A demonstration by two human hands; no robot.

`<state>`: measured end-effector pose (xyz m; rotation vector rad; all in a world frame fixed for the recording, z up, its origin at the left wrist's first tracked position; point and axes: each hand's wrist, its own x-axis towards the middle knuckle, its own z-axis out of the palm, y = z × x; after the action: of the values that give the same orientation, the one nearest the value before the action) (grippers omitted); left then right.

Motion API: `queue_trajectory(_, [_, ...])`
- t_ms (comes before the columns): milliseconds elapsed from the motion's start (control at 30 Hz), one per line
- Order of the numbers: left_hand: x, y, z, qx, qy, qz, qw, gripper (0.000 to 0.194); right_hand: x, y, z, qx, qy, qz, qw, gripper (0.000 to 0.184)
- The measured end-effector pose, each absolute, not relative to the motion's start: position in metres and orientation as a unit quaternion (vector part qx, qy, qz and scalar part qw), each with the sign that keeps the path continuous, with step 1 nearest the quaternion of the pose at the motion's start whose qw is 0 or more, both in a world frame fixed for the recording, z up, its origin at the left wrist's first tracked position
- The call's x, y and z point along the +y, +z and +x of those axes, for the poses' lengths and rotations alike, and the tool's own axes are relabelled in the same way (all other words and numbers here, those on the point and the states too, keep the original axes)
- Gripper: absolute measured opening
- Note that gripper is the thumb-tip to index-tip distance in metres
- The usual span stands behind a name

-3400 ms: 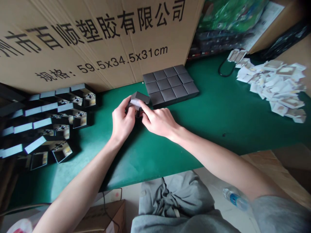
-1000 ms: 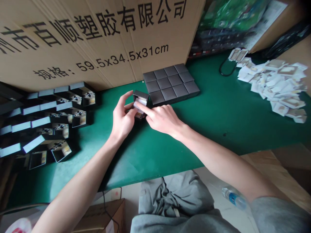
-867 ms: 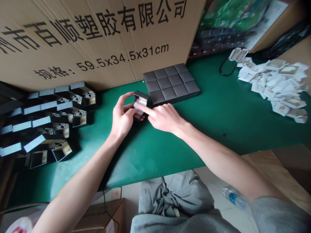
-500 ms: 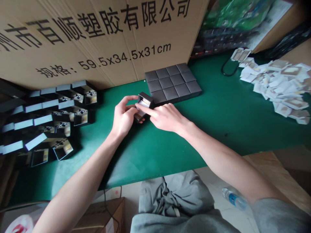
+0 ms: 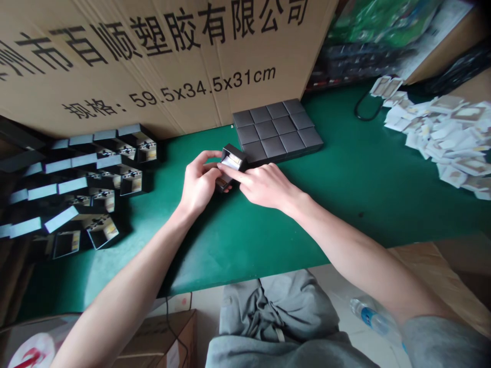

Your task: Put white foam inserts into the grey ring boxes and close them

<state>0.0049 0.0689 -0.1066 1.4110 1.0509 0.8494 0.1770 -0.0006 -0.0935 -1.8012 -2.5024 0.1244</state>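
My left hand [image 5: 198, 185] is closed around a small black hinged jewelry box [image 5: 238, 151], with thumb and fingers on its left side. The box stands open and tilted, showing a white lining with a pale yellowish strip in the upper part and a brownish strip low down. My right hand [image 5: 264, 185] reaches in from the right, its index finger stretched across the white lining and its other fingers curled. That fingertip touches the inside of the box near my left thumb. A block of closed dark boxes [image 5: 278, 130] lies just beyond the right hand.
Rows of open black boxes [image 5: 132, 181] stand at the left on the green table [image 5: 226, 245]. A pile of white inserts [image 5: 445, 133] lies at the right, near a black cord loop [image 5: 364, 117]. A large printed carton [image 5: 169, 66] stands behind. A water bottle [image 5: 372, 317] lies below.
The box has been tilted, so that more of its inside shows. My right index finger has stayed on the white lining. The view has turned slightly left.
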Motion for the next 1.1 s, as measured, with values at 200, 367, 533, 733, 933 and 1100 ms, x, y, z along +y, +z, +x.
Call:
queue_trajectory(200, [0.070, -0.107, 0.005, 0.444, 0.368, 0.596, 0.559, 0.037, -0.001, -0.092, 0.177, -0.817, 0.047, -0.574, 0.037, 0.068])
queue_trajectory(367, [0.069, -0.104, 0.006, 0.451, 0.354, 0.599, 0.559, 0.040, -0.002, -0.093, 0.177, -0.811, 0.043, -0.583, 0.038, 0.068])
queue_trajectory(533, [0.069, -0.104, 0.006, 0.447, 0.352, 0.602, 0.560, 0.042, -0.002, -0.095, 0.177, -0.800, 0.029, -0.598, 0.041, 0.068])
queue_trajectory(733, [0.069, -0.105, 0.006, 0.429, 0.363, 0.603, 0.566, 0.043, -0.002, -0.094, 0.177, -0.797, 0.022, -0.601, 0.049, 0.067])
queue_trajectory(933, [0.069, -0.108, 0.004, 0.429, 0.362, 0.618, 0.550, 0.044, -0.002, -0.092, 0.176, -0.790, 0.022, -0.610, 0.058, 0.062])
queue_trajectory(1100, [0.067, -0.111, 0.005, 0.434, 0.369, 0.632, 0.526, 0.045, -0.005, -0.091, 0.165, -0.783, 0.038, -0.620, 0.009, 0.068])
